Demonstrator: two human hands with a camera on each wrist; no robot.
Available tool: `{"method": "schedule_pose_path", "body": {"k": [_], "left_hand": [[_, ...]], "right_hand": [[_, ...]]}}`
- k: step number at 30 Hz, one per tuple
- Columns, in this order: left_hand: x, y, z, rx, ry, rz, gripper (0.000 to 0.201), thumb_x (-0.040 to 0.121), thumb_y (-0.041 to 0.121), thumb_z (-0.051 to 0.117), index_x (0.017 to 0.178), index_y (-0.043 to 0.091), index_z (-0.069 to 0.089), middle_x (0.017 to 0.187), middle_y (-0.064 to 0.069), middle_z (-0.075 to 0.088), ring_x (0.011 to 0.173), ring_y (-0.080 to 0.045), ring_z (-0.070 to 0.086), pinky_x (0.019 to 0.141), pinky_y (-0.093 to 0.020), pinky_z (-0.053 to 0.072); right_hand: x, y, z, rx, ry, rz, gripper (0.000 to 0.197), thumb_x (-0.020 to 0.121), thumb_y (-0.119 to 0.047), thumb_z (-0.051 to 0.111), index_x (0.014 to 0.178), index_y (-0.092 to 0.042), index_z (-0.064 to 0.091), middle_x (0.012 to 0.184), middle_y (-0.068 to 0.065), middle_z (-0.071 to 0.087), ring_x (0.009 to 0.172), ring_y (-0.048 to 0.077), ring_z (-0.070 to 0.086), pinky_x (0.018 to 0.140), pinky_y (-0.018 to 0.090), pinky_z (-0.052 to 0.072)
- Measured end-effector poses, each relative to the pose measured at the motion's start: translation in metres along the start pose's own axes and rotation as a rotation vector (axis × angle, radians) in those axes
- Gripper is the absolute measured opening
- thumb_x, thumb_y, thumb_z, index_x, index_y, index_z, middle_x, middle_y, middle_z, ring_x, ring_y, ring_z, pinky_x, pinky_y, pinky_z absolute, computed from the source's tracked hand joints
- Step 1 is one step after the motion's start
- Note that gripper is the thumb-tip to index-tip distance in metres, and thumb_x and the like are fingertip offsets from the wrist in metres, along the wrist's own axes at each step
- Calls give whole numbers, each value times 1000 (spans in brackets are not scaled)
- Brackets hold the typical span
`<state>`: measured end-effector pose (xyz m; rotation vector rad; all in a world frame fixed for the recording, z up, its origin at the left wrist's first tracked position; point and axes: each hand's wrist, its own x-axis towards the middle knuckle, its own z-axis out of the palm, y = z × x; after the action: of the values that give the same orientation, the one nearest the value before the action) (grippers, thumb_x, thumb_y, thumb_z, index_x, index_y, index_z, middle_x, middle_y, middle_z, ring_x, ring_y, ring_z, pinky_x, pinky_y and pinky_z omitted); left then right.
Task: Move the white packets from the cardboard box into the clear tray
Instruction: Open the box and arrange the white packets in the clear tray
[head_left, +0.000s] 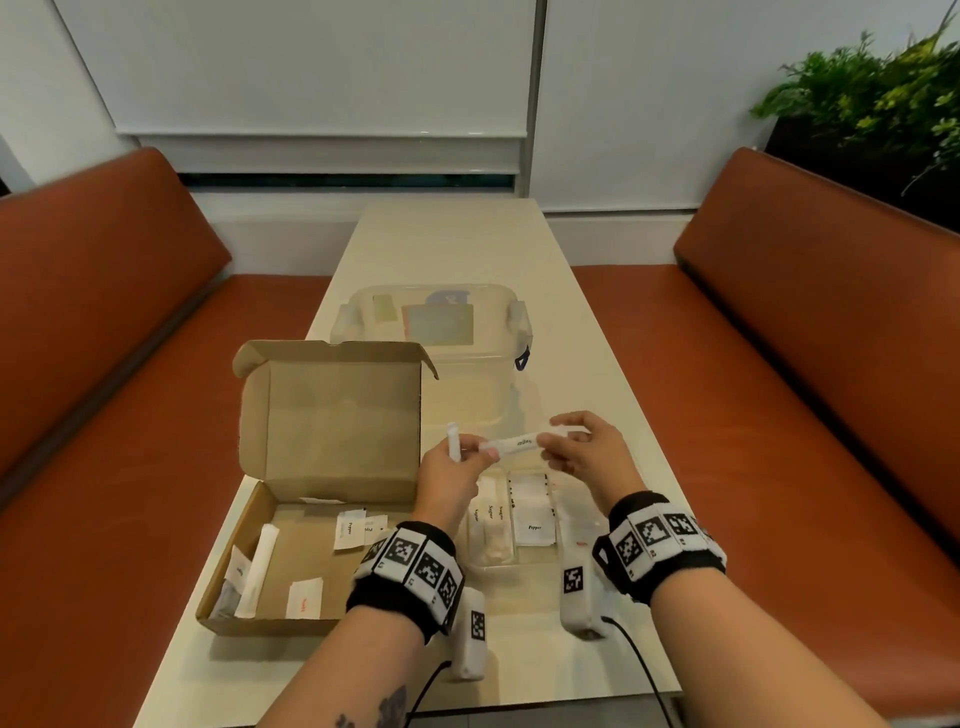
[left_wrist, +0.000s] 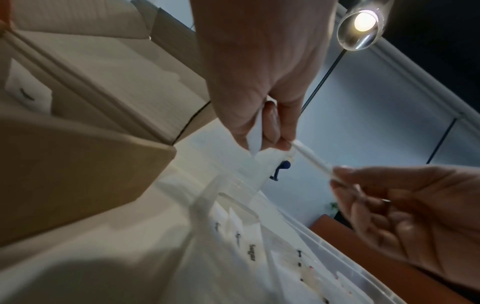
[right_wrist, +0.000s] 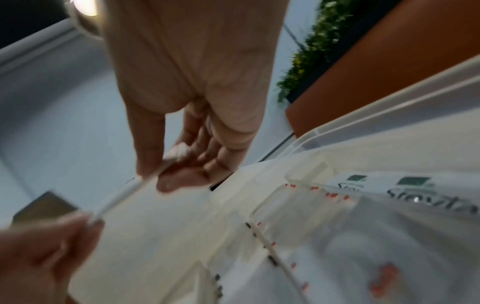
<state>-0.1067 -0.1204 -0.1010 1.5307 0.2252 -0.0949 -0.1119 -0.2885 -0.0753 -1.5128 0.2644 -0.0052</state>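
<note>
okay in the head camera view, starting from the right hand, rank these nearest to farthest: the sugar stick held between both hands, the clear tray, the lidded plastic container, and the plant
From the right hand:
1. Sugar stick, pinched in its fingertips.
2. Clear tray, directly under the hand.
3. Lidded plastic container, farther up the table, to its left.
4. Plant, far right corner behind the bench.

Head cam looks forward and down along the table (head_left: 447, 244), both hands mid-frame. Wrist cams sit close under each palm, angled upward. Both share the sugar stick (left_wrist: 311, 158) and clear tray (right_wrist: 324, 131).
</note>
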Motion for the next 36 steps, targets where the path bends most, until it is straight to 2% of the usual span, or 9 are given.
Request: {"method": "schedule_pose_path", "body": {"k": [4, 6, 9, 12, 15, 21, 26, 31, 36], "left_hand": [[-3, -1, 4, 40, -83, -39, 8, 80, 11, 72, 85, 8, 67, 82, -10, 65, 48, -9, 40, 49, -22, 34], [-3, -2, 5, 35, -82, -44, 8, 80, 12, 71, 86, 8, 68, 82, -10, 66, 48, -8, 40, 49, -22, 33], [-2, -2, 2, 21, -49, -27, 5, 83, 18, 70, 84, 14, 67, 72, 2, 62, 53, -8, 43, 51, -22, 36], [1, -1, -4, -37, 29, -23, 11, 91, 28, 61, 90, 18, 63, 86, 2, 62, 59, -9, 43, 56, -23, 38], [2, 1, -6, -142, 40, -31, 23, 98, 33, 46, 94, 15, 59, 92, -2, 63, 50, -7, 34, 49, -19, 32], [-2, 2, -6, -170, 39, -55, 30, 101, 32, 41, 95, 9, 60, 89, -6, 64, 41, -3, 31, 42, -16, 28], [0, 1, -8, -172, 40, -63, 30, 101, 31, 41, 93, 9, 60, 89, -8, 65, 39, -3, 31, 40, -15, 27], [1, -1, -9, -194, 38, -80, 35, 102, 32, 38, 92, 7, 60, 88, -10, 65, 36, -2, 30, 39, -15, 27], [0, -3, -8, -189, 9, -52, 41, 103, 33, 32, 98, 4, 61, 91, -11, 66, 46, -7, 40, 47, -18, 36]], "right_hand": [[2, -6, 10, 167, 19, 12, 24, 78, 3, 71, 94, -7, 57, 72, 9, 68, 62, 15, 64, 61, 20, 56], [2, -5, 17, 75, 9, 4, 16, 78, 1, 71, 86, -6, 59, 69, 8, 67, 61, 15, 62, 61, 21, 55], [5, 0, 21, -30, 49, 2, 13, 79, -4, 72, 78, -9, 60, 68, 6, 65, 60, 14, 60, 61, 23, 52], [8, 10, 21, -218, 79, 39, 12, 79, -7, 73, 76, -11, 61, 71, 6, 66, 57, 12, 58, 56, 22, 48], [5, 24, 28, -530, 12, 74, 13, 75, -8, 74, 73, -13, 62, 64, 2, 64, 52, 9, 56, 54, 19, 47], [-4, 44, 49, -829, -38, 20, 17, 73, -5, 67, 80, -15, 55, 80, 6, 65, 78, 22, 61, 70, 29, 49], [-6, 47, 56, -958, -57, -32, 17, 77, -2, 60, 84, -16, 54, 70, -3, 52, 73, 19, 54, 65, 26, 42], [-4, 47, 49, -1044, -162, -54, 29, 77, -13, 71, 105, -16, 62, 89, -2, 51, 82, 14, 50, 71, 23, 38], [-8, 47, 46, -1064, -172, -57, 29, 78, -17, 70, 106, -18, 62, 91, -2, 50, 81, 13, 49, 70, 23, 37]]}}
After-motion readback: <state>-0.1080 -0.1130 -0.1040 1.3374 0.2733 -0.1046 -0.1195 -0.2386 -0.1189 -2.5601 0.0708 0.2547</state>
